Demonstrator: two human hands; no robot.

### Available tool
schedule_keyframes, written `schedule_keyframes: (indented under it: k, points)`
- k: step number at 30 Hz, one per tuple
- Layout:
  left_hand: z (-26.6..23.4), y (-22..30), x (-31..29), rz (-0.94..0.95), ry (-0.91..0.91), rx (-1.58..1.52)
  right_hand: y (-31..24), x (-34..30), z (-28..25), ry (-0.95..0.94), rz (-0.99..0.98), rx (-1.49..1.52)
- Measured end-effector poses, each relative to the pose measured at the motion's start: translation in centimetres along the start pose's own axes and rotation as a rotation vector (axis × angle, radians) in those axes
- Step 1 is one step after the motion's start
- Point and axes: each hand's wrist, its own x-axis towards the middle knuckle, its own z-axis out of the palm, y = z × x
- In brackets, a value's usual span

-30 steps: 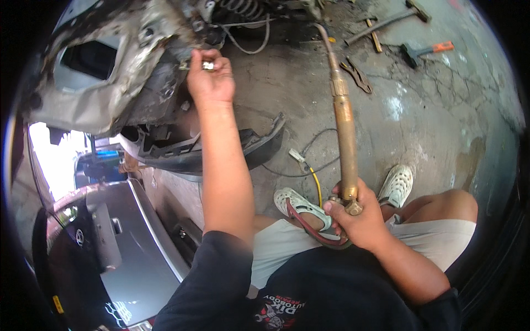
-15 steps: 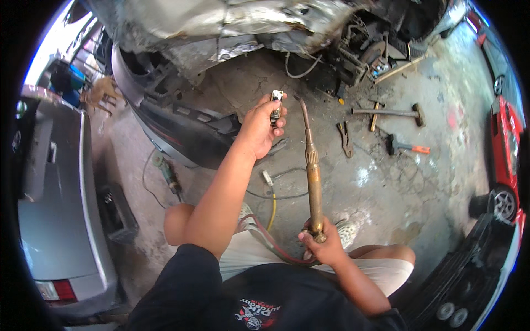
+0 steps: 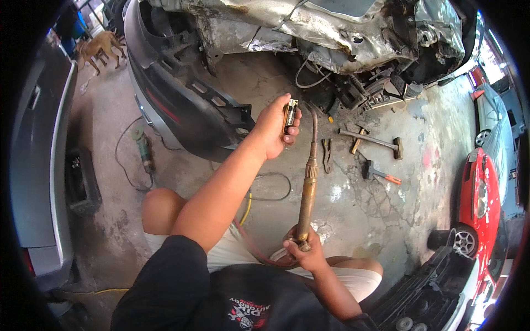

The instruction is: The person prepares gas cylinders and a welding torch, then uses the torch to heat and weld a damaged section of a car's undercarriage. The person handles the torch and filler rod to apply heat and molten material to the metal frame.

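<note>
My left hand [image 3: 276, 129], thumb uppermost, is closed round a small lighter [image 3: 291, 115] with a dark and pale case. Just right of it rises the bent copper tip of a brass gas torch [image 3: 309, 201]; a narrow gap separates lighter and tip. I see no flame at either. Down by my lap, my right hand [image 3: 308, 255] grips the torch's lower end, with the thumb at its valve knob. A reddish hose [image 3: 259, 251] runs from there across my lap to the left.
Ahead stands a crumpled car body [image 3: 342, 55], with a loose dark bumper [image 3: 187, 121] to its left. Pliers [image 3: 327, 155], a sledgehammer [image 3: 372, 138] and an orange-handled hammer [image 3: 381, 174] lie on the concrete. A green angle grinder [image 3: 143, 149] lies left; a dog [image 3: 102, 49] stands beyond.
The whole view has shifted, bringing more of the red car on the right into sight. The lighter sits slightly closer to the torch tip. Both hands keep their holds.
</note>
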Motion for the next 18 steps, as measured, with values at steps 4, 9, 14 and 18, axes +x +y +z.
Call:
schedule_keyframes:
  k: [4,9,14,18]
  points:
    - [0.5,-0.2,-0.1,0.008,-0.01,-0.024,0.0,-0.4,-0.3,-0.002,0.07,0.063]
    - [1.4,-0.9,0.0,0.088,0.057,0.01,-0.2,-0.3,-0.2,0.001,0.042,0.023]
    - [1.1,-1.1,0.2,0.126,0.08,0.052,-0.2,-0.3,-0.1,0.008,0.023,0.01]
    - [1.1,-0.9,0.2,0.121,0.087,0.058,0.5,-0.1,-0.2,0.025,-0.069,-0.062]
